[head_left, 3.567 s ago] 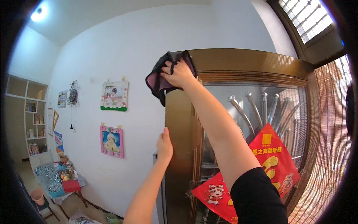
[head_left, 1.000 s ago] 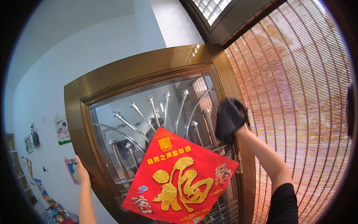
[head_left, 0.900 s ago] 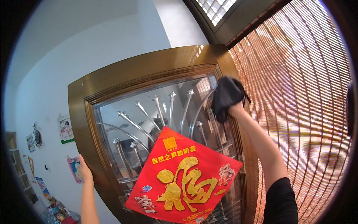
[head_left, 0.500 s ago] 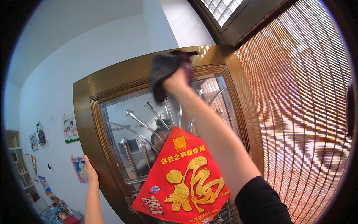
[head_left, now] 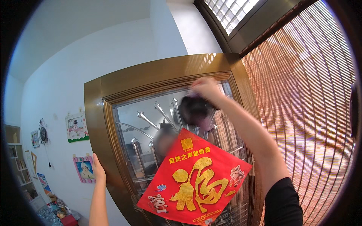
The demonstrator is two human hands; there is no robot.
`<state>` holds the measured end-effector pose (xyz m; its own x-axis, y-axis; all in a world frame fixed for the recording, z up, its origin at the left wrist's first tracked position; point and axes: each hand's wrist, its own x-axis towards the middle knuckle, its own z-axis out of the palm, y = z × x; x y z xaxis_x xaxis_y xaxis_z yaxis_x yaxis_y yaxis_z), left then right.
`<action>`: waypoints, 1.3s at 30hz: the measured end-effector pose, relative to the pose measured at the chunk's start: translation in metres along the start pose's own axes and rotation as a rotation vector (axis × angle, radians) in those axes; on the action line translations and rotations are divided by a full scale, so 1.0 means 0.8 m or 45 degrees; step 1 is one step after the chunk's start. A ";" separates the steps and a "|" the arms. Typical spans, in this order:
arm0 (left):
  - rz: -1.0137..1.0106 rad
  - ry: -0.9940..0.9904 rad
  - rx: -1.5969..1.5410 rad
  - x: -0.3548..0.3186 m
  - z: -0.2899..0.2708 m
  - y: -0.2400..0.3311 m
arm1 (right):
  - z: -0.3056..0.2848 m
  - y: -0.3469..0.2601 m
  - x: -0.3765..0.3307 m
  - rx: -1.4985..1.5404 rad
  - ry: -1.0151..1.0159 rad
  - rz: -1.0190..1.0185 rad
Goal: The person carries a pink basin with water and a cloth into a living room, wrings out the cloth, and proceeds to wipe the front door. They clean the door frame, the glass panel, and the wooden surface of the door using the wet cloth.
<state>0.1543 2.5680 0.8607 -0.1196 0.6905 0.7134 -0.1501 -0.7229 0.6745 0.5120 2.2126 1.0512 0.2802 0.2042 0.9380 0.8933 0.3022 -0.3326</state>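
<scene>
A brown metal-framed door (head_left: 158, 69) with a glass pane stands in front of me. My right hand (head_left: 208, 89), raised near the top of the pane, grips a dark cloth (head_left: 196, 110) that hangs down over the glass, blurred by motion. Silver decorative bars (head_left: 164, 115) with pointed tips run across the pane. Below the cloth, a red diamond-shaped paper (head_left: 196, 184) with a large gold character covers the door's middle. My left hand (head_left: 98, 171) rests against the door's left edge, its fingers extended upward and partly hidden.
A bamboo-slat blind (head_left: 301, 105) fills the right side. Framed pictures (head_left: 77, 127) hang on the white wall (head_left: 56, 90) to the left. At lower left are a shelf (head_left: 23, 177) and a pile of assorted items (head_left: 56, 213). A glass-block window (head_left: 230, 13) sits above.
My right hand has moved the cloth down and right, from the door's top rail to the upper glass. My left hand stays at the door's edge. The view has shifted slightly.
</scene>
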 end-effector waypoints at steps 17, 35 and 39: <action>-0.059 0.071 0.024 0.003 0.001 0.000 | 0.015 0.028 0.092 -0.522 0.584 -0.316; 0.207 0.061 0.144 -0.016 -0.009 0.017 | 0.265 -0.142 0.006 -0.502 0.033 -0.882; 0.179 0.058 0.025 -0.019 0.014 0.019 | 0.166 -0.062 0.055 -0.696 0.630 -0.922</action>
<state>0.1648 2.5467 0.8623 -0.1825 0.5828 0.7918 -0.1095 -0.8124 0.5727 0.4334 2.3299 1.0961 -0.3857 -0.3010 0.8721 0.9083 -0.2896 0.3018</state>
